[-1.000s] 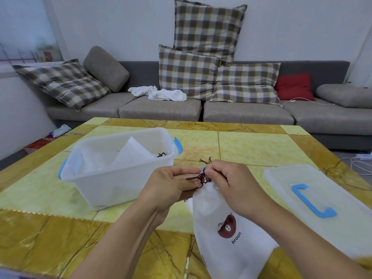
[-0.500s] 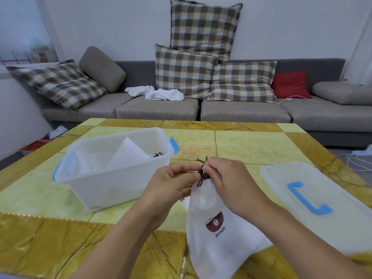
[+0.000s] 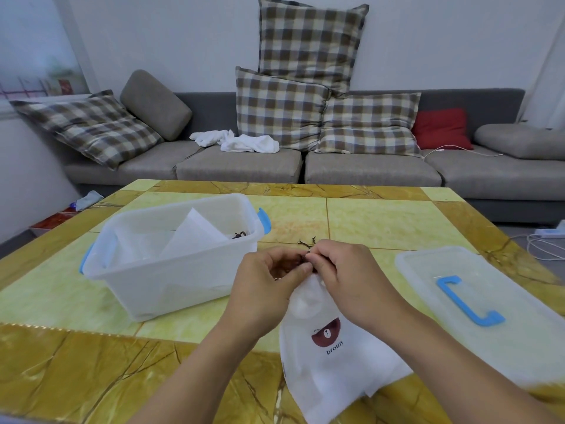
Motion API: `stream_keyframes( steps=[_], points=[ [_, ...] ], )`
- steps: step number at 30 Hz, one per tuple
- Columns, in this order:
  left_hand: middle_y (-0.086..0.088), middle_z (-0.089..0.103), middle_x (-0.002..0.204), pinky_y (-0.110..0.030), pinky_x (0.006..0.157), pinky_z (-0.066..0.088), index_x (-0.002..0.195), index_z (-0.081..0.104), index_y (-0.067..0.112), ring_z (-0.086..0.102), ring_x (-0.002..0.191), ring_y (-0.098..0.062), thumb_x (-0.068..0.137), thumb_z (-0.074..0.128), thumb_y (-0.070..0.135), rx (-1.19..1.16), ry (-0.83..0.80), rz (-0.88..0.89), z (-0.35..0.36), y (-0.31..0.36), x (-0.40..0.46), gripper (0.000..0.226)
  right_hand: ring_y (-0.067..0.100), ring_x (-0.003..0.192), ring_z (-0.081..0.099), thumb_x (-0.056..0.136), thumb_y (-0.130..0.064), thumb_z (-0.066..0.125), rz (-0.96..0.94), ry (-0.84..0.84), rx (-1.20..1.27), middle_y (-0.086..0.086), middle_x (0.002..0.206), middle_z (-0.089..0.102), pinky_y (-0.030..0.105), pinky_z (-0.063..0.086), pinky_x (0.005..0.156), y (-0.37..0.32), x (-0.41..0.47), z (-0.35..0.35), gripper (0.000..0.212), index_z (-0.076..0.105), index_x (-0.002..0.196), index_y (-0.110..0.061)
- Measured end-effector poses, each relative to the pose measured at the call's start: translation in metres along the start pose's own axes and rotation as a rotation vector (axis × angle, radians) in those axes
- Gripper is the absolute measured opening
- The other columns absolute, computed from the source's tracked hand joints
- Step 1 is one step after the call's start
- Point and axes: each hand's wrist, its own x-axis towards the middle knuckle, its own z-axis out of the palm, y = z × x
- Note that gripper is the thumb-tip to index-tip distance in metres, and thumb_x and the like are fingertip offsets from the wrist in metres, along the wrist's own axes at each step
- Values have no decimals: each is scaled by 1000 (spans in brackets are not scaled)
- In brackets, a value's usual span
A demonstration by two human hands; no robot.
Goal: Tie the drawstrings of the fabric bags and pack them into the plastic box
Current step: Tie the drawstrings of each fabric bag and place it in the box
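- Since a moment ago both hands have closed in over the bag's neck: the brown loops that showed between them are now mostly hidden, so the knot is likely being drawn tight
- Left hand [image 3: 269, 280] and right hand [image 3: 342, 270] both pinch the drawstring [image 3: 306, 243] at the gathered mouth, its tips poking out just above the fingers
- The fabric bag [image 3: 333, 362] hangs below them over the table's [image 3: 61, 301] near edge; the plastic box [image 3: 171, 280] sits left, already holding white bags

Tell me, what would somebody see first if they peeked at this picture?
Two hands, the left hand and right hand, pinch the dark drawstring atop a white fabric bag with a brown bear print, at the table's near middle. To the left stands an open plastic box holding white bags; its lid lies at the right.
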Motion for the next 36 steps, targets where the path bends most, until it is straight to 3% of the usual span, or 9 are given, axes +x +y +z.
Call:
stream_keyframes(
  steps=[4,7,10,13,18,24,28,32,36],
  points=[
    [9,74,75,-23,66,51,83,78,23,66,71,-8,95,66,17,143,40,61,-1,-2,1,18,9,57,45,102,-22,55,43,-2,32,-5,62,56,22,36,55,-1,0,0,28,64,79,-9],
    [10,73,74,-28,69,49,82,78,23,66,74,-9,97,61,16,213,81,114,2,-2,0,24,5,55,43,102,-22,54,76,-22,62,-7,62,54,19,35,53,-4,1,-1,28,65,79,-10],
    [14,74,74,-22,68,51,81,79,23,68,74,-5,95,63,12,194,148,149,2,1,0,24,5,51,41,102,-24,53,110,-45,124,-5,60,53,19,31,51,-5,1,-2,31,66,80,-6],
    [17,73,72,-18,66,52,82,80,21,68,71,-5,92,68,11,212,251,211,4,2,-1,18,12,51,37,103,-26,52,159,-48,207,-2,55,45,29,31,54,-5,2,-3,36,64,80,0],
    [13,73,72,-19,68,53,83,77,20,69,71,-6,93,68,15,164,348,149,0,-4,6,14,18,54,32,102,-25,54,245,-53,364,-6,50,39,35,28,56,-3,1,-4,39,65,64,-24],
    [6,76,75,-24,65,49,83,75,19,70,73,-11,97,63,16,45,304,-69,-8,-14,11,19,13,46,25,98,-21,64,294,-58,537,-8,49,32,25,27,47,-1,2,-8,23,70,83,-5],
    [3,71,64,-28,59,50,80,72,22,65,62,-13,96,63,15,238,284,55,-25,-13,14,20,16,54,16,96,-30,65,368,-146,664,1,66,17,23,24,45,7,2,-27,27,73,101,-5],
    [17,64,57,-18,55,46,77,70,21,60,58,-5,96,63,15,358,245,137,-28,-12,12,20,18,56,15,81,-36,77,371,-262,648,3,66,17,24,21,47,14,2,-41,32,75,105,-14],
    [15,60,56,-17,56,45,79,67,17,54,53,-3,98,60,13,297,156,106,-25,-19,11,21,4,43,39,69,-45,87,232,-364,272,-15,48,44,16,30,49,11,1,-31,39,77,99,-22]
  ],
)
